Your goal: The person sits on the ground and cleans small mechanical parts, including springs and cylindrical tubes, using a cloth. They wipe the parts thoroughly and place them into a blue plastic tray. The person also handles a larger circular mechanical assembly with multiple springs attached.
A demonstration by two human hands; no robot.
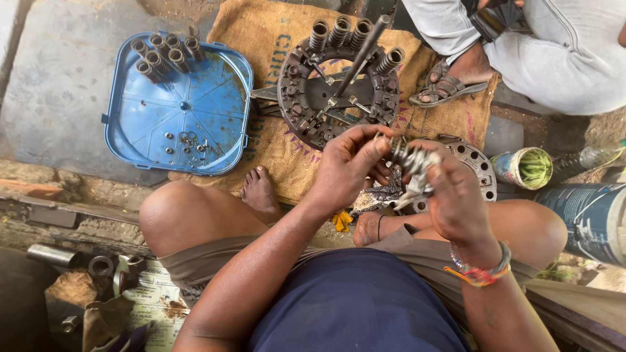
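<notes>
You hold a small metal lever part, grey and greasy, with a coiled spring at its upper end. It sits tilted between your hands, above your lap, just in front of the burlap sacking. Its lower end juts pale and angular; finer detail is too small to tell.

Daylight falls on a rough grey concrete floor, where a brown burlap sack lies spread just right of a blue plastic tray, with dirt beyond the sack's far right edge.
</notes>
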